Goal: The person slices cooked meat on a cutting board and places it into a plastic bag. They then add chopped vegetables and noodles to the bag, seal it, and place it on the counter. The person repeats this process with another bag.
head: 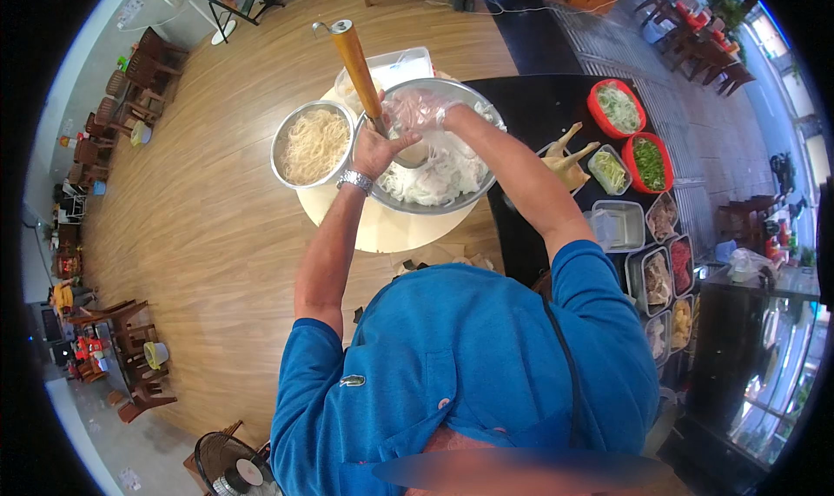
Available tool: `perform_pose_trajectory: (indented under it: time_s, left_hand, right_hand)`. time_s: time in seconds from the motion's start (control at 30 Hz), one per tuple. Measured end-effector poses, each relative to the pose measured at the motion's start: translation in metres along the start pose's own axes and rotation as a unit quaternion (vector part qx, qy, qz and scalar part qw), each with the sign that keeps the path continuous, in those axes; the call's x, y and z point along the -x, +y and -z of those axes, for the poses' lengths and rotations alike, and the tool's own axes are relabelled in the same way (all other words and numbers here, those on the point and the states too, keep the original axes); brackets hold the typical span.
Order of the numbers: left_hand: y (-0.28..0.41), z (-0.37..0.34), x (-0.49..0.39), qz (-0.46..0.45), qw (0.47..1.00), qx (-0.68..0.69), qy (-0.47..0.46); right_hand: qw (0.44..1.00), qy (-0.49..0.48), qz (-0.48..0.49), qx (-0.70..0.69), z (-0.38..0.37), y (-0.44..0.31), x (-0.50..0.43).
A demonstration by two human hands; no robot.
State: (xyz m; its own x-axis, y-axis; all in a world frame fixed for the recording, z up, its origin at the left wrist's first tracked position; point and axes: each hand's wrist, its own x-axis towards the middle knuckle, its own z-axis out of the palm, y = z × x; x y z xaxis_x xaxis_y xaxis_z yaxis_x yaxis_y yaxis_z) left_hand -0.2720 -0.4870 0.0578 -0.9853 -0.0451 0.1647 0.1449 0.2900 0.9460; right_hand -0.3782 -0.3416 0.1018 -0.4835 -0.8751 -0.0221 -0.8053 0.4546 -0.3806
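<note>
My left hand, with a metal watch on its wrist, grips the lower shaft of a wooden-handled metal noodle ladle. The handle stands tilted, its hooked end up, and the ladle's metal head is over white noodles in a wide metal bowl. In a clear plastic glove, my right hand is over the bowl, close beside the ladle. Its fingers are partly hidden, so I cannot tell whether it holds anything. Left of the wide bowl, thin yellowish noodles fill a smaller metal bowl.
Both bowls stand on a round pale tabletop, with a white plastic container behind. On the black table at right are red baskets of cut greens, poultry, and several trays of food. A fan stands lower left.
</note>
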Motion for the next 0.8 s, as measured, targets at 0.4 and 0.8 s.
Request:
perform_pose_trajectory:
  time_s: [0.4,0.8]
  left_hand:
    - [-0.012,0.003,-0.009,0.121,0.992,-0.02,-0.039]
    - [-0.008,0.012,-0.013,0.097,0.987,-0.077,-0.104]
  right_hand:
    - [0.982,-0.057,-0.162,-0.071,0.031,0.008,0.038]
    - [0.993,-0.002,-0.032,-0.117,0.006,0.04,0.042]
